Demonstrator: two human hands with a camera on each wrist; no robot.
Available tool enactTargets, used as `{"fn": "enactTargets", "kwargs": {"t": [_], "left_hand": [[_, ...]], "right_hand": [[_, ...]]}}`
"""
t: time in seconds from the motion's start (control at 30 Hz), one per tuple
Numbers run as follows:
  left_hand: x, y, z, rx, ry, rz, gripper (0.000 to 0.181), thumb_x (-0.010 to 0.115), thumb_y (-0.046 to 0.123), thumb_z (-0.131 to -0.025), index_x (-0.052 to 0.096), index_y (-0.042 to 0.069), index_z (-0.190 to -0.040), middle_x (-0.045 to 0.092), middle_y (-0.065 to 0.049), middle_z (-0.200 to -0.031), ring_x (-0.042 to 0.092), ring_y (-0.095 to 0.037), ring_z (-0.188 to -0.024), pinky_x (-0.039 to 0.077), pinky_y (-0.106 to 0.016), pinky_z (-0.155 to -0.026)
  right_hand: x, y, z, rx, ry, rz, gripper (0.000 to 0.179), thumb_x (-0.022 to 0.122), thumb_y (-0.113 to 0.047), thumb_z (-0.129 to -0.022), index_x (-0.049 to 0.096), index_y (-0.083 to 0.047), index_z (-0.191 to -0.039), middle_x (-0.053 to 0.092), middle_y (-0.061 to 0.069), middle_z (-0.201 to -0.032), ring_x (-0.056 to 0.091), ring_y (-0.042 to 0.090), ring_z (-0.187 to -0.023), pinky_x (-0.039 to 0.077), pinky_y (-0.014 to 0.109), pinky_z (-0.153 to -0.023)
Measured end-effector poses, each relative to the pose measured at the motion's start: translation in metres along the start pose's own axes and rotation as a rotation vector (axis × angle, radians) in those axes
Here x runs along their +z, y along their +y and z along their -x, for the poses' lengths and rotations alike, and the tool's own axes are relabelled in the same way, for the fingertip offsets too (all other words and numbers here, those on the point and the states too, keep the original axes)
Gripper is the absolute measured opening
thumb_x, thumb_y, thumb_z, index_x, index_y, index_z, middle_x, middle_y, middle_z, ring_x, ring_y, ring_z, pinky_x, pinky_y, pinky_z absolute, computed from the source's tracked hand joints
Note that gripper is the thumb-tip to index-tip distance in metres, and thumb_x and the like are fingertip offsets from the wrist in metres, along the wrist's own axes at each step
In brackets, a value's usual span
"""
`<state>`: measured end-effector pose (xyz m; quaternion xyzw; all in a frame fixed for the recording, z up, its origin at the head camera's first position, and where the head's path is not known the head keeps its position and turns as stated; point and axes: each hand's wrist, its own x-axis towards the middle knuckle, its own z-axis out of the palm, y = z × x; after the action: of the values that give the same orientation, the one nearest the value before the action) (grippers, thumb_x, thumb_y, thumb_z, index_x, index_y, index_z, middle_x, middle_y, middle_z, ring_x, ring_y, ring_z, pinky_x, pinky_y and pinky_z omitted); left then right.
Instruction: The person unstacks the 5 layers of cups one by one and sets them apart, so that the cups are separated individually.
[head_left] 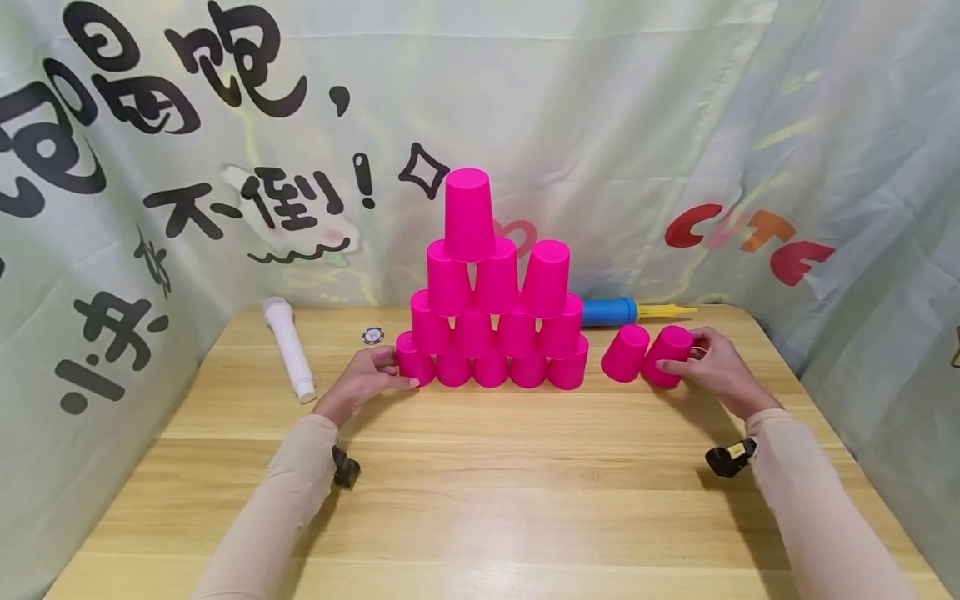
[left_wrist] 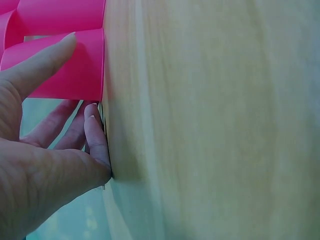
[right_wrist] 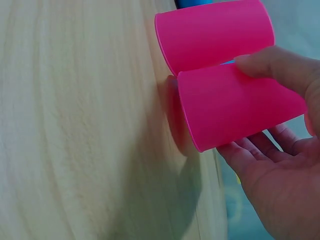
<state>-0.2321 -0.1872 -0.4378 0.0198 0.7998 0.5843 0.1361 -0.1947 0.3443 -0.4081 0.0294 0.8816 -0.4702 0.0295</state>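
Upside-down pink cups form a stepped pyramid [head_left: 472, 333], with a single cup [head_left: 468, 215] at its top and three in the row beneath. At the lower left end, my left hand [head_left: 366, 382] holds the end cup [left_wrist: 70, 70] of the bottom row, thumb along its near side and fingers round the far side. To the right of the pyramid, my right hand [head_left: 716, 367] grips a loose pink cup [right_wrist: 235, 107] between thumb and fingers. This cup is tilted, its rim partly lifted off the table. Close at its left stands another inverted pink cup [head_left: 625, 353].
On the wooden table [head_left: 525, 483], a white microphone [head_left: 289, 348] lies at the left and a poker chip [head_left: 372, 335] behind my left hand. A blue pump [head_left: 609, 312] with a yellow nozzle lies behind the cups. A printed curtain [head_left: 600, 100] encloses the back and sides.
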Motion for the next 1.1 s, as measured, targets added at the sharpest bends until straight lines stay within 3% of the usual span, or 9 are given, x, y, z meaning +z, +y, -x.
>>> {"fn": "enactTargets", "kwargs": {"t": [0.33, 0.77, 1.1], "left_hand": [[0.001, -0.001, -0.002, -0.001, 0.000, -0.003, 0.062, 0.084, 0.002, -0.080, 0.060, -0.001, -0.137, 0.067, -0.016, -0.125, 0.057, -0.027, -0.101, 0.046, -0.030, -0.089], [0.000, -0.001, -0.001, 0.002, -0.001, 0.003, 0.061, 0.084, 0.001, -0.079, 0.061, -0.002, -0.136, 0.068, -0.016, -0.123, 0.056, -0.025, -0.099, 0.046, -0.030, -0.089], [0.001, 0.001, 0.000, -0.001, -0.006, 0.002, 0.062, 0.084, 0.002, -0.080, 0.060, -0.001, -0.137, 0.067, -0.016, -0.126, 0.057, -0.025, -0.101, 0.045, -0.031, -0.090]], "right_hand": [[0.005, 0.004, -0.002, -0.004, 0.010, -0.013, 0.073, 0.077, -0.022, -0.091, 0.031, 0.013, -0.136, 0.045, 0.031, -0.133, 0.048, 0.041, -0.119, 0.046, 0.010, -0.075], [0.003, 0.004, -0.001, 0.024, -0.004, -0.012, 0.085, 0.078, -0.028, -0.091, 0.025, 0.012, -0.146, 0.039, 0.033, -0.141, 0.042, 0.049, -0.127, 0.045, 0.010, -0.075], [-0.009, -0.012, -0.002, -0.045, 0.012, 0.001, 0.085, 0.077, -0.036, -0.091, 0.032, 0.004, -0.152, 0.042, 0.028, -0.146, 0.041, 0.047, -0.131, 0.046, 0.009, -0.076]]}}
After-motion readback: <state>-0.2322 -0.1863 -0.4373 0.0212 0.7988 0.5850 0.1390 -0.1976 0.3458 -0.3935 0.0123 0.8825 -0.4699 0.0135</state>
